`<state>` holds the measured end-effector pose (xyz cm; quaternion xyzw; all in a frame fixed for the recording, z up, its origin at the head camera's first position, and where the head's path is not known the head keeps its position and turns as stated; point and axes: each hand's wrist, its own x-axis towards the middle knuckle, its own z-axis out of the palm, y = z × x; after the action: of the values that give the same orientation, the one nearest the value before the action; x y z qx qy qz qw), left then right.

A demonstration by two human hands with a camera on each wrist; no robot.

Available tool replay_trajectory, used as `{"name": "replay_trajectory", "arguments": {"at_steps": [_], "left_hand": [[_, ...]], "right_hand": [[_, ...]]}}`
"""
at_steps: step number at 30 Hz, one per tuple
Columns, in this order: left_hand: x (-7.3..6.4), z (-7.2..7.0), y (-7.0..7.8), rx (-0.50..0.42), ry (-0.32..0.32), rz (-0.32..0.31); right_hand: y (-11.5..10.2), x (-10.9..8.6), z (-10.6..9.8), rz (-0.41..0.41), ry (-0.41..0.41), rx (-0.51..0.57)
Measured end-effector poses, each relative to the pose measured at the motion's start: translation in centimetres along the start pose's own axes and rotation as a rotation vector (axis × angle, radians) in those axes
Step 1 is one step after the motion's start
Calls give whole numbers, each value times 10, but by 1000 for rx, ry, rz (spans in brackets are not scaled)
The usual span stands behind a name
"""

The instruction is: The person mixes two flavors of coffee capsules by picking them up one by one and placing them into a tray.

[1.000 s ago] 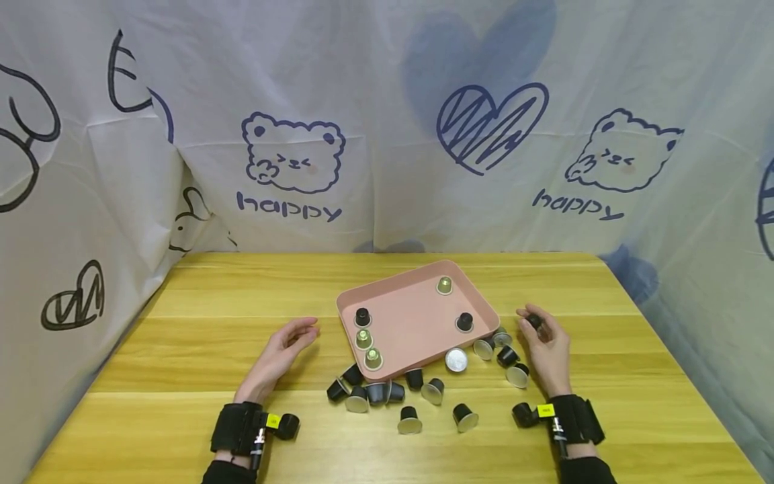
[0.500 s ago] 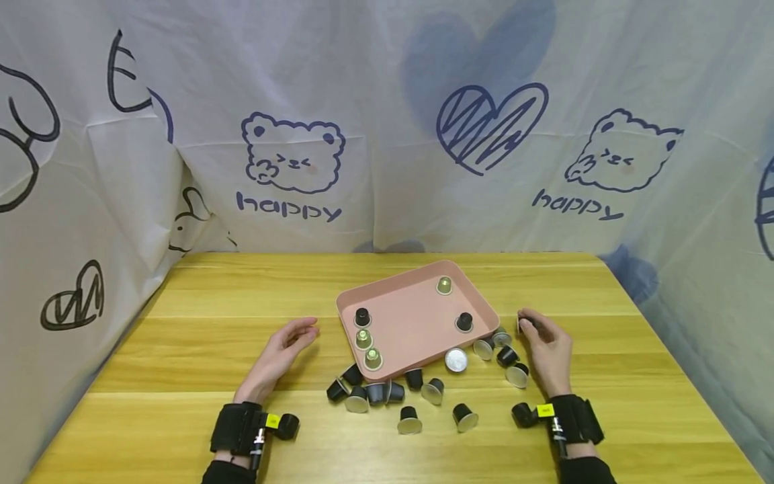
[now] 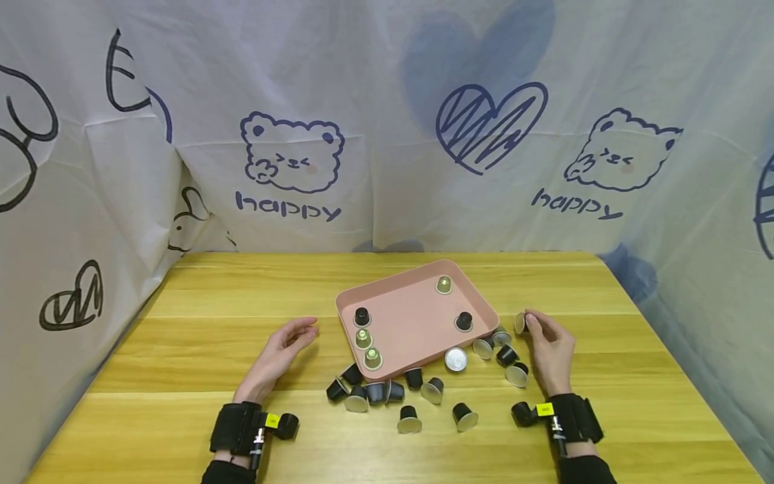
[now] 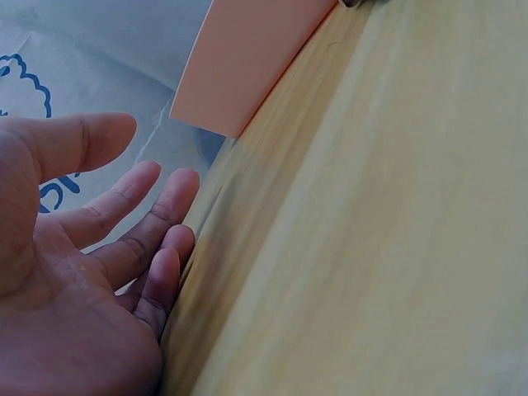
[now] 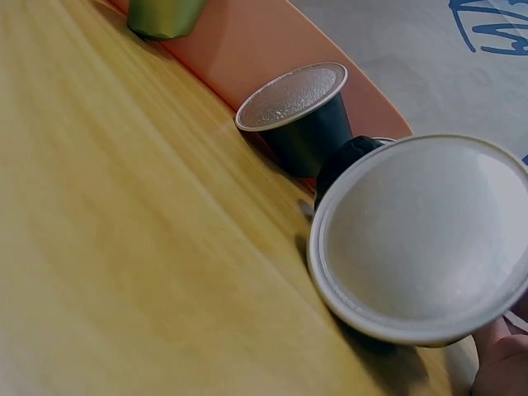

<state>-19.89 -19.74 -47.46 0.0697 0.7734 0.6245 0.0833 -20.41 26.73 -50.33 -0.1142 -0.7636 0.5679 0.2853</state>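
Right of the pink tray (image 3: 411,329), my right hand (image 3: 553,349) pinches a dark coffee capsule (image 3: 522,323) between thumb and fingers, its pale lid facing left. My left hand (image 3: 279,353) is on the tray's other side, fingers loosely bent and nothing in them, as the left wrist view also shows. Inside the tray stand green-gold capsules (image 3: 444,286) and black capsules (image 3: 463,321), lids down. Filling much of the right wrist view is another capsule's round pale lid (image 5: 421,239); only bits of my right fingers (image 5: 499,363) show at its lower right.
Several dark capsules (image 3: 376,392) lie along the tray's front edge. A silver-lidded capsule (image 3: 456,360) sits lid up near its front corner. More capsules (image 3: 506,356) lie between the tray and my right hand. A printed curtain (image 3: 375,168) hangs behind the wooden table (image 3: 242,289).
My right fingers have turned the capsule: its dark body showed a second ago, and now its pale lid shows on the tray side. My left hand and the other capsules have not moved.
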Motion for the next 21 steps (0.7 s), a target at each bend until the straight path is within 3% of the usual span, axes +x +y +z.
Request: {"name": "replay_trajectory", "arguments": {"at_steps": [4, 12, 21], "left_hand": [[0, 0, 0, 4, 3, 1], [0, 0, -1, 10, 3, 11], [0, 0, -1, 10, 3, 1]], "right_hand": [[-1, 0, 0, 31, -1, -29], [-1, -1, 1, 76, -28, 15], [-1, 0, 2, 52, -115, 193]]}}
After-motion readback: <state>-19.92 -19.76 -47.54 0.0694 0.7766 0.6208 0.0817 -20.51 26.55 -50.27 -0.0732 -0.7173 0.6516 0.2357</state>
